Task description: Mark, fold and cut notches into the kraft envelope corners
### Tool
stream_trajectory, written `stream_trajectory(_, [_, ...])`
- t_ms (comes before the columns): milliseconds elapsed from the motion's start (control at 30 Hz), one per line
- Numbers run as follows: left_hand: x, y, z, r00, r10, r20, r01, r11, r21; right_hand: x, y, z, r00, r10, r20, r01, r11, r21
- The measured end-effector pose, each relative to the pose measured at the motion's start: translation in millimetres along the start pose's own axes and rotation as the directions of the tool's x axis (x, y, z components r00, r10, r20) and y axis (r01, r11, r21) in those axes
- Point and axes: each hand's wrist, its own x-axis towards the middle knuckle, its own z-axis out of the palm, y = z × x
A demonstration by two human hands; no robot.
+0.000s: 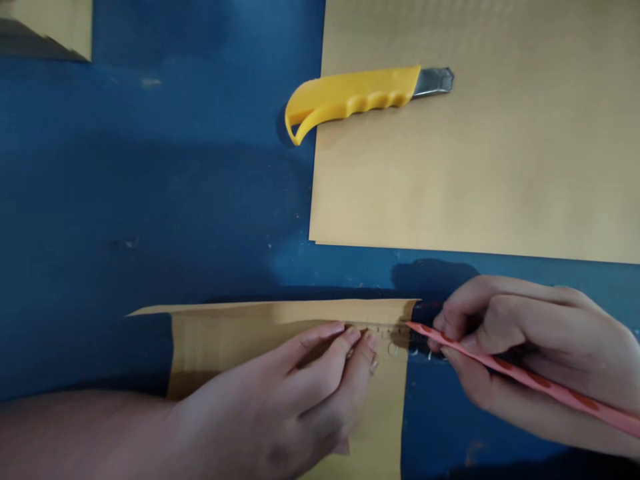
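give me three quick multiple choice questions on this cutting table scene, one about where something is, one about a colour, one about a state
1. Where does the utility knife lie?
A. half on the large cardboard sheet, handle over the blue table
B. in the right hand
C. under the left hand

2. What colour is the knife's handle?
A. red
B. yellow
C. green

3. What is the right hand doing?
A. lying flat and empty
B. gripping the knife
C. holding a pink pencil with its tip at the clear ruler

Answers:
1 A, the blade end lies on the sheet and the curved handle end is on the table.
2 B, the handle is plainly yellow.
3 C, the fingers close on the pencil while the left hand presses the ruler onto the small cardboard piece.
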Motion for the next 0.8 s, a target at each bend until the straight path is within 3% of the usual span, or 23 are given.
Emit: stream_trajectory(800, [0.9, 0.1, -0.1, 1.000, -0.018, 0.004, 0.018, 1.000, -0.013, -0.1, 1.8, -1.0, 1.000, -0.011, 0.025, 0.011, 1.000, -0.003])
